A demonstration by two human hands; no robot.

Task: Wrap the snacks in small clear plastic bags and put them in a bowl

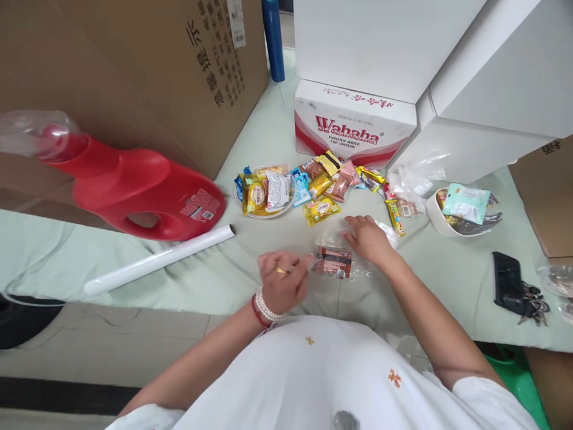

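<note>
A clear plastic bag [359,267] with a brown-wrapped snack [333,263] in it lies on the cloth-covered table in front of me. My left hand [284,279] is curled at the bag's left side, thumb and index finger closed on its edge, slightly blurred. Over the bag's upper right rests my right hand [369,240], its fingers apart and reaching left across the plastic. Just beyond sits a yellow snack packet [321,209]. Behind it is a heap of small packets [339,186]. A round clear tub [289,205] of snacks is to the left; a white bowl [436,220] of packets is to the right.
A Wahaha water carton [353,122] and large white boxes [380,42] stand behind. At left are a red detergent bottle [147,185], a white roll [161,260] and a big cardboard box [134,71]. A black phone-like item [505,278] and keys [535,304] lie at right.
</note>
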